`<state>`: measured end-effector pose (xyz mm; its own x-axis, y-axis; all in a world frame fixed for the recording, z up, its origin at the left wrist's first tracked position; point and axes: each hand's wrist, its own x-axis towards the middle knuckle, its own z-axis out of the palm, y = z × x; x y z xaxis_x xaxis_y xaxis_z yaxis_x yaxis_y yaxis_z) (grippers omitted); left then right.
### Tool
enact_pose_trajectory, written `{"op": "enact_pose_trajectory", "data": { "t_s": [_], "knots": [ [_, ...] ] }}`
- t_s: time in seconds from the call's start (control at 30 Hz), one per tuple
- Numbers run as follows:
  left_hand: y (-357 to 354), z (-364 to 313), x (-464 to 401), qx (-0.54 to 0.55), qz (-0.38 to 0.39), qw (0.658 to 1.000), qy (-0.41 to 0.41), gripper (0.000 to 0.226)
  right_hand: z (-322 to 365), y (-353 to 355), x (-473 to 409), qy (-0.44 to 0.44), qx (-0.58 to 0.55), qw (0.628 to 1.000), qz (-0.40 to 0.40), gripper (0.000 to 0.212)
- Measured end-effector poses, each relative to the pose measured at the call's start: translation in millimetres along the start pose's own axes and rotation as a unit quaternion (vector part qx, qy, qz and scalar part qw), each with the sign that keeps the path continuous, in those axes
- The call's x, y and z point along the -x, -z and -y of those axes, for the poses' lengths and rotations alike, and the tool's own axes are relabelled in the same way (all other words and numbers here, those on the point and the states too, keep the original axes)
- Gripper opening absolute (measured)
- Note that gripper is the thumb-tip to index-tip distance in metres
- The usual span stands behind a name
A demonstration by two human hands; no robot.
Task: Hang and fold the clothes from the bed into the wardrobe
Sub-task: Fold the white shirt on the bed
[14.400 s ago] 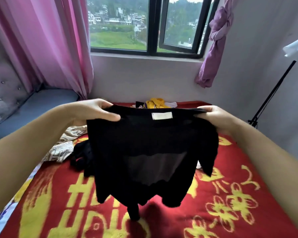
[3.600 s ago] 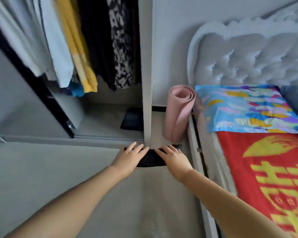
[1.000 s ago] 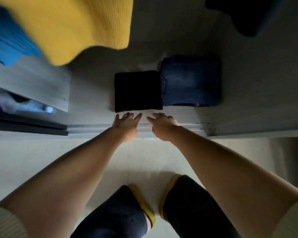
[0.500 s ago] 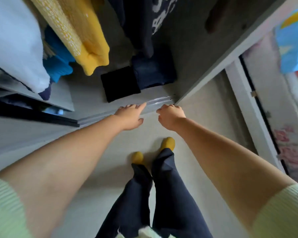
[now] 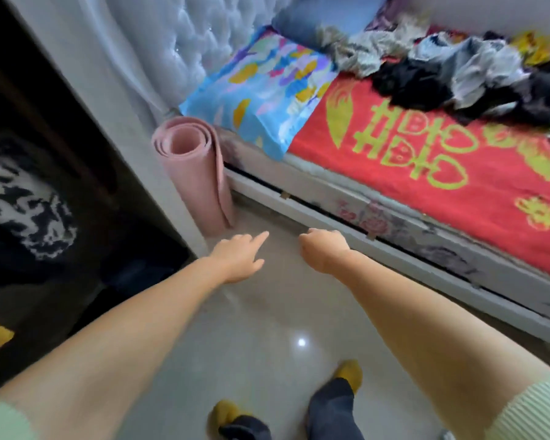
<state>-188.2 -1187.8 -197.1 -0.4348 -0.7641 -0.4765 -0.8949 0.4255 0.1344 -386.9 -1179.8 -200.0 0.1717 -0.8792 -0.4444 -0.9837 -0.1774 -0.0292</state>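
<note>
A heap of loose clothes [image 5: 458, 71], black, grey and yellow, lies at the far side of the bed with the red and yellow blanket [image 5: 442, 173]. The open wardrobe [image 5: 45, 185] is at the left, dark inside, with a black and white patterned garment [image 5: 23, 211] hanging in it. My left hand [image 5: 238, 255] is stretched out over the floor with a finger extended and holds nothing. My right hand [image 5: 324, 249] hangs beside it near the bed frame with its fingers curled under, holding nothing.
A rolled pink mat [image 5: 194, 173] stands between the wardrobe's side panel and the bed. A bright patterned pillow [image 5: 261, 90] lies against the tufted headboard [image 5: 172, 36]. The tiled floor [image 5: 267, 328] runs along the bed frame [image 5: 394, 246]; my feet in yellow slippers [image 5: 348, 374] stand on it.
My view has swung right from the wardrobe floor with its folded dark clothes to the bed. Both hands have come away from the wardrobe sill, empty.
</note>
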Motion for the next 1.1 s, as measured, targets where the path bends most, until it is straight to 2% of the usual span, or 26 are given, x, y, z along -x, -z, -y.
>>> {"op": "enact_pose_trajectory", "data": {
  "t_s": [0.1,0.3,0.5,0.63,0.83,1.1],
  "knots": [
    [34.9,-70.5,-49.1,-0.049,-0.008,0.998,-0.042,0.066,-89.3,2.9,23.7,-0.054,-0.023,0.998,-0.011,0.024],
    [80.8,-225.4,-131.2,-0.073,-0.012,0.991,-0.113,0.065,-255.3,7.8,75.8,-0.137,-0.037,0.990,-0.017,0.022],
    [121.0,-346.9,-187.6,-0.112,-0.010,0.977,-0.180,0.064,-370.7,18.0,121.6,-0.209,-0.075,0.973,-0.064,0.029],
    [145.1,-412.1,-223.3,-0.142,-0.028,0.966,-0.216,0.064,-429.2,15.1,153.7,-0.246,-0.095,0.960,-0.090,0.027],
    [154.3,-498.2,-279.5,-0.156,-0.007,0.938,-0.310,0.067,-516.4,7.2,172.4,-0.322,-0.124,0.937,-0.056,0.029],
    [207.3,-549.8,-420.5,-0.171,0.006,0.932,-0.319,0.065,-626.4,29.9,116.4,-0.398,-0.167,0.900,-0.053,0.030]
  ]
}}
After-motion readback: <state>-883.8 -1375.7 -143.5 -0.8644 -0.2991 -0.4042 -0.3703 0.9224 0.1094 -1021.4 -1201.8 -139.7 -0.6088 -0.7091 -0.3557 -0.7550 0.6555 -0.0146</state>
